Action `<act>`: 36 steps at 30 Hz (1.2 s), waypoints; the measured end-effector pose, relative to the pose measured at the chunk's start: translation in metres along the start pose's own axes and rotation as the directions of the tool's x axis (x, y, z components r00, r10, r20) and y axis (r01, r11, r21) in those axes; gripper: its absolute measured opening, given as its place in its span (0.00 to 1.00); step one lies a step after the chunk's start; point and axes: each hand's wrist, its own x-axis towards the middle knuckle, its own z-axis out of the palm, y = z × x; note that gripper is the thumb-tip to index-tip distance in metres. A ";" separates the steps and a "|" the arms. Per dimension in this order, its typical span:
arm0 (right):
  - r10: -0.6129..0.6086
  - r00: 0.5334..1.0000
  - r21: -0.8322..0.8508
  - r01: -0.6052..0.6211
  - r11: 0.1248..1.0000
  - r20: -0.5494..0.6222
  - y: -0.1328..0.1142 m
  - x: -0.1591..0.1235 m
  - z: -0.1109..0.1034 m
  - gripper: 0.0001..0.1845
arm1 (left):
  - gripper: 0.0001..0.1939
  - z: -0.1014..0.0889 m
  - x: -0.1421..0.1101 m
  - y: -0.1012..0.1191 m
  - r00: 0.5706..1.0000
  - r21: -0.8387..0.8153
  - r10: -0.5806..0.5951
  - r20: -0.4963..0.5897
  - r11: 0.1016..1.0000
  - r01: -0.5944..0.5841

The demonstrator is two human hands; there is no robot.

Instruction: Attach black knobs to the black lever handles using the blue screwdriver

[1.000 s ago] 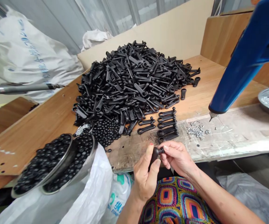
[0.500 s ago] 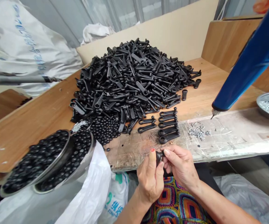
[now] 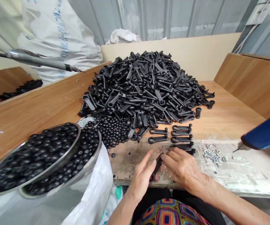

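Observation:
A black lever with a ring end (image 3: pixel 157 167) lies slanted between my hands over the worn wooden board (image 3: pixel 130 165). My right hand (image 3: pixel 183 167) presses its fingers on the lever. My left hand (image 3: pixel 141 178) is beside it with its fingers spread, and the lever's lower end is partly behind them. Just above my hands, a row of black levers (image 3: pixel 181 134) lies side by side. Behind them rises a big heap of black levers (image 3: pixel 144 84), with loose black knobs (image 3: pixel 112 131) at its front.
Two steel bowls of black knobs (image 3: pixel 32 159) tilt at the left, over a white plastic bag (image 3: pixel 90 193). Small silver pins (image 3: pixel 213 155) lie on a plastic sheet at the right. A blue power tool (image 3: pixel 263 134) hangs there with its bit down. A metal rod (image 3: pixel 38 62) crosses the upper left.
My view has swung, so the bench sits further right and lower. My hands have parted from their pinch on the knob end, and the lever now lies lower. The blue tool appears further right.

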 end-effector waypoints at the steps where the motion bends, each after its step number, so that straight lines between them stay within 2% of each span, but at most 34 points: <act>1: 0.023 0.999 -0.052 -0.021 0.998 0.039 0.005 0.007 0.001 0.08 | 0.24 -0.007 0.002 -0.002 0.987 0.113 0.108 -0.115 0.989 -0.095; 2: 0.047 0.996 -0.106 -0.040 0.994 0.069 0.010 0.014 0.003 0.08 | 0.24 -0.014 0.003 -0.005 0.954 0.238 0.224 -0.201 0.956 -0.174; 4: 0.099 0.986 -0.201 -0.070 0.977 0.138 0.020 0.029 0.006 0.09 | 0.21 -0.027 0.004 -0.013 0.868 0.460 0.419 -0.265 0.846 -0.269; 7: 0.193 0.947 -0.306 -0.110 0.946 0.257 0.029 0.046 0.010 0.10 | 0.16 -0.041 0.002 -0.027 0.762 0.649 0.619 -0.191 0.662 -0.375; 10: 0.283 0.882 -0.379 -0.132 0.916 0.376 0.031 0.057 0.011 0.10 | 0.15 -0.048 -0.002 -0.034 0.679 0.696 0.728 -0.095 0.536 -0.477; 11: 0.299 0.868 -0.399 -0.130 0.908 0.397 0.031 0.059 0.011 0.09 | 0.15 -0.049 -0.003 -0.035 0.666 0.692 0.742 -0.076 0.520 -0.501; 13: 0.291 0.869 -0.414 -0.112 0.904 0.400 0.029 0.066 0.010 0.07 | 0.15 -0.050 -0.004 -0.035 0.655 0.669 0.754 -0.058 0.516 -0.535; 17: 0.156 0.917 -0.334 -0.027 0.942 0.367 0.018 0.089 0.017 0.07 | 0.14 -0.051 -0.005 -0.036 0.675 0.595 0.735 -0.061 0.570 -0.567; 20: 0.014 0.922 -0.283 0.105 0.953 0.388 0.009 0.114 0.038 0.08 | 0.12 -0.052 -0.010 -0.036 0.719 0.517 0.691 -0.069 0.642 -0.567; 22: -0.039 0.912 -0.287 0.169 0.943 0.409 0.007 0.130 0.054 0.10 | 0.10 -0.052 -0.016 -0.035 0.781 0.448 0.616 -0.101 0.729 -0.517; 24: -0.066 0.904 -0.295 0.206 0.933 0.422 0.007 0.142 0.064 0.10 | 0.08 -0.052 -0.022 -0.034 0.868 0.310 0.466 -0.171 0.862 -0.401; 26: -0.087 0.905 -0.282 0.219 0.934 0.416 0.006 0.148 0.064 0.10 | 0.09 -0.051 -0.027 -0.032 0.937 0.012 0.267 -0.223 0.962 -0.272; 27: -0.098 0.910 -0.262 0.217 0.940 0.402 0.004 0.147 0.059 0.10 | 0.11 -0.049 -0.029 -0.030 0.960 -0.187 0.174 -0.218 0.958 -0.216; 28: -0.116 0.915 -0.225 0.216 0.950 0.387 0.001 0.145 0.051 0.10 | 0.13 -0.047 -0.029 -0.029 0.979 -0.392 0.097 -0.181 0.906 -0.162; 29: -0.143 0.921 -0.167 0.215 0.962 0.363 -0.005 0.140 0.042 0.10 | 0.15 -0.046 -0.029 -0.027 0.994 -0.570 0.035 -0.108 0.816 -0.091; 31: -0.236 0.919 0.020 0.242 0.970 0.316 -0.022 0.128 0.019 0.10 | 0.23 -0.042 -0.029 -0.022 0.996 -0.794 -0.029 0.080 0.602 0.081; 32: -0.296 0.910 0.136 0.267 0.954 0.290 -0.032 0.121 0.008 0.10 | 0.25 -0.040 -0.029 -0.019 0.987 -0.854 -0.037 0.156 0.497 0.153; 34: -0.434 0.843 0.372 0.310 0.875 0.317 -0.051 0.110 -0.009 0.08 | 0.23 -0.039 -0.030 -0.016 0.978 -0.923 -0.051 0.203 0.323 0.208; 36: -0.511 0.785 0.552 0.268 0.790 0.350 -0.063 0.107 -0.017 0.09 | 0.15 -0.039 -0.035 -0.017 0.980 -0.946 -0.071 0.188 0.256 0.200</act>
